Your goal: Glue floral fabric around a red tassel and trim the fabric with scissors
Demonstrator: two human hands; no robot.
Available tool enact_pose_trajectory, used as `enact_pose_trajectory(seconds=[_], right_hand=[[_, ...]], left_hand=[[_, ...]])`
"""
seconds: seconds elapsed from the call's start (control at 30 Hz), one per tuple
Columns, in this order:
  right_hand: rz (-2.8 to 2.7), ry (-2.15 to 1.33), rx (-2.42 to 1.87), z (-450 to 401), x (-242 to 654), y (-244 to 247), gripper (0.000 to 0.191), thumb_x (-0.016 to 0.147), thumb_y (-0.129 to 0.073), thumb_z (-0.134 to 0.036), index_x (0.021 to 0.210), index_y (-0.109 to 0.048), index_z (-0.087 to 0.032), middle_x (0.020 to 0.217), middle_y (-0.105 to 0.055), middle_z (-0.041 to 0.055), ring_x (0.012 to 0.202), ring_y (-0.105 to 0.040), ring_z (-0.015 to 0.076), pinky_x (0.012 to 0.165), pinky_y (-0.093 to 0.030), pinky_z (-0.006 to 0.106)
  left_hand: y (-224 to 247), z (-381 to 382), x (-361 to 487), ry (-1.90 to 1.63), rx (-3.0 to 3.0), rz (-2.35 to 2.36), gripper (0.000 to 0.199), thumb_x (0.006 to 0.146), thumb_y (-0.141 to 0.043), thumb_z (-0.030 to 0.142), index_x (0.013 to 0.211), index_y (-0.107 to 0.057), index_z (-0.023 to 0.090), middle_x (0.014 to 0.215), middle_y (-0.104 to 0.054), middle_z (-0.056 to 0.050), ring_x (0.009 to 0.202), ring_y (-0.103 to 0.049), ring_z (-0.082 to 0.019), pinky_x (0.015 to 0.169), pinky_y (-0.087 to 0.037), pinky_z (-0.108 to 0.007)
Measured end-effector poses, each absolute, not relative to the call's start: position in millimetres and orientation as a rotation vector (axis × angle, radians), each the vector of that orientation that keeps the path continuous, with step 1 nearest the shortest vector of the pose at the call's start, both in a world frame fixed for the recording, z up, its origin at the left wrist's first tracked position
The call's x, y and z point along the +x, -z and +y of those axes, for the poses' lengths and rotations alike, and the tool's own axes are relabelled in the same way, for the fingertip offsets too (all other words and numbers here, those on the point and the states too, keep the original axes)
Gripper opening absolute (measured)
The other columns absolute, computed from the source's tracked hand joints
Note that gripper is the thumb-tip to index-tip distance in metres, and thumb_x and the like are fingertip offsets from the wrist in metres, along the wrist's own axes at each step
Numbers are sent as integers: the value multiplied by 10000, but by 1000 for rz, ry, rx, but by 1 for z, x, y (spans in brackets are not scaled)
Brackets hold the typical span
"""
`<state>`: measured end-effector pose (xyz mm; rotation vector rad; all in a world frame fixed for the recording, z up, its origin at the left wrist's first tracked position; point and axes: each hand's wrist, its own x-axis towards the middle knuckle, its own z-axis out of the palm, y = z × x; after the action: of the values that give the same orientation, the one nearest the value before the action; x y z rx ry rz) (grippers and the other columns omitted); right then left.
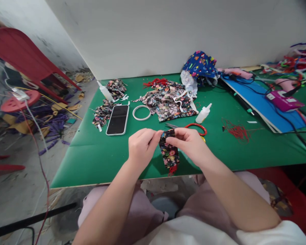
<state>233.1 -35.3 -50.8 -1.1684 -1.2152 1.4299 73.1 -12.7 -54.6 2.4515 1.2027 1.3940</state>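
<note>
Fabric strip (170, 153): dark floral, suspended near the middle of the desk's (91, 160) front edge; red threads (172, 169) hang from its lower end.
Left hand (142, 145): pinches the strip's upper left corner.
Right hand (190, 142): grasps the upper end, thumb across the front face.
Scissors (205, 127): beyond the right hand, partly hidden.
Phone (117, 119): flat, toward the desk's left edge, beside the white ring (134, 115).
</note>
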Motion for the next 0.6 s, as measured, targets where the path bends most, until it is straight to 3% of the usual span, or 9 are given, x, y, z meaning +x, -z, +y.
enact_pose_trajectory(seconds=[0.3, 0.5, 0.6], right_hand=[[-1184, -1338, -1228, -31, 238, 57, 259, 662, -733, -385, 630, -595, -168, 585, -540, -51, 564, -452, 66, 549, -363, 210], [-1205, -1474, -1215, -26, 239, 64, 336, 676, -686, -502, 767, -652, -180, 659, -598, -26, 563, -501, 83, 543, -414, 226], [-1247, -1538, -1224, -25, 238, 67, 310, 672, -701, -467, 750, -665, -170, 654, -628, -13, 547, -501, 77, 506, -392, 209]], left_hand=[[61, -12, 77, -1336, 2447, 1239, 337, 868, -538, 250, 542, -496, 174, 476, -463, 37, 464, -421, -85, 467, -305, -228], [64, -5, 73, -1339, 2287, 1422, 419, 874, -529, 277, 477, -446, 171, 427, -408, 50, 424, -364, -73, 456, -276, -234], [63, -2, 72, -1374, 2195, 1529, 452, 885, -503, 283, 462, -383, 177, 407, -343, 62, 407, -306, -70, 447, -245, -241]])
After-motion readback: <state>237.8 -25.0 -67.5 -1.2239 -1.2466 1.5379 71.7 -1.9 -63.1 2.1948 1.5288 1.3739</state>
